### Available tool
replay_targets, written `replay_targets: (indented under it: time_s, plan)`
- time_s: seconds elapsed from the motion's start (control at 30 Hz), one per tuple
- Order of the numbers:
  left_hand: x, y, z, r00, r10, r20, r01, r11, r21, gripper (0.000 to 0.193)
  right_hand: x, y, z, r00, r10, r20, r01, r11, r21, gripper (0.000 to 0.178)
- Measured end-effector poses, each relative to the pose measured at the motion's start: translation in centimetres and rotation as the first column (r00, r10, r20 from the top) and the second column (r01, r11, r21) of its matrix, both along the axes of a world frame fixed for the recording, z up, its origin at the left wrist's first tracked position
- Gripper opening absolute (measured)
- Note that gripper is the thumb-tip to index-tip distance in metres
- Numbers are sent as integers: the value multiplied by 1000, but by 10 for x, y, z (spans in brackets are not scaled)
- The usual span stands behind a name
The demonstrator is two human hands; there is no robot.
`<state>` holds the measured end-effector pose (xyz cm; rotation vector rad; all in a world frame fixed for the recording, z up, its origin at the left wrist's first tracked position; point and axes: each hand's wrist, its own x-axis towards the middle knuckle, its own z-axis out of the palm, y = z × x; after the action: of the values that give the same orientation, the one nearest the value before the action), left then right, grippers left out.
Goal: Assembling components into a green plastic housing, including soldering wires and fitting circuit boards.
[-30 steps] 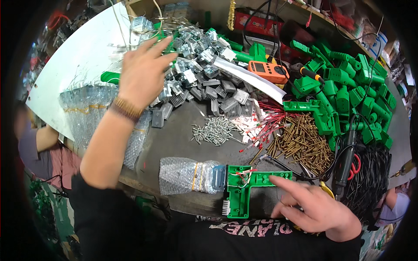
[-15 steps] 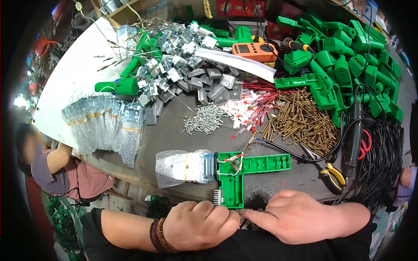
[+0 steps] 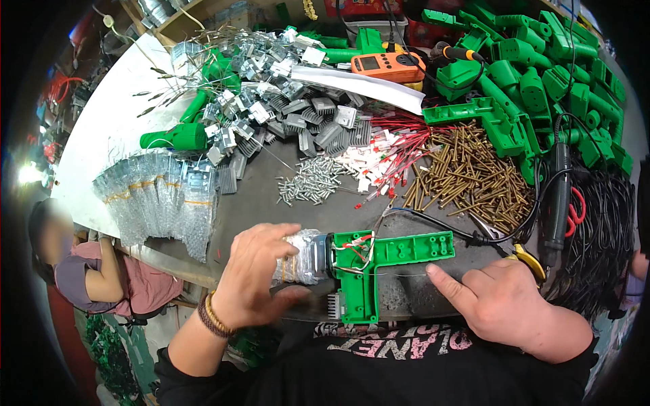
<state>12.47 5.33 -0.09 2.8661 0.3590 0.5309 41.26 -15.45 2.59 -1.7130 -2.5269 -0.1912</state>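
A green plastic tool-shaped half shell [image 3: 359,292] lies open at the table's near edge, red and white wires [image 3: 362,249] in its upper corner. A finned grey heat sink [image 3: 334,306] sits at its lower left side. Joined to its left is a bubble-wrapped metal part [image 3: 302,258]. My left hand [image 3: 254,277] is around that wrapped part with fingers spread; whether it touches is unclear. My right hand [image 3: 491,298] is right of the shell, index finger stretched left and thumb hidden. At its fingertip ends a thin silvery wire [image 3: 405,275] running from the shell.
Beyond lie silver screws [image 3: 310,181], red-and-white leads [image 3: 379,159], brass-coloured rods [image 3: 467,172] and heat sinks [image 3: 325,128]. Green shells [image 3: 535,95] heap at back right. Pliers [image 3: 529,260], a black-handled tool [image 3: 556,203] and black cables [image 3: 596,237] lie right. A person [image 3: 88,271] sits left.
My left hand has risen from the near edge to the wrapped part and its fingers have opened. My right hand has moved up and right, away from the shell's lower end.
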Motion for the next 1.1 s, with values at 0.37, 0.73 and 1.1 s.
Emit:
replay_targets:
  time_s: [0.37, 0.73, 1.1]
  plan:
    - [6, 2, -46, 993, 5, 120, 16, 985, -173, 51, -22, 25, 10, 984, 56, 168, -50, 998, -44, 50]
    - [3, 4, -53, 990, 27, 139, -1, 983, -184, 45, -16, 35, -5, 975, 51, -218, -91, 980, -180, 45]
    - [7, 0, -55, 987, 54, 154, -31, 989, -145, 51, -21, 51, -8, 985, 105, -134, -109, 994, -25, 35]
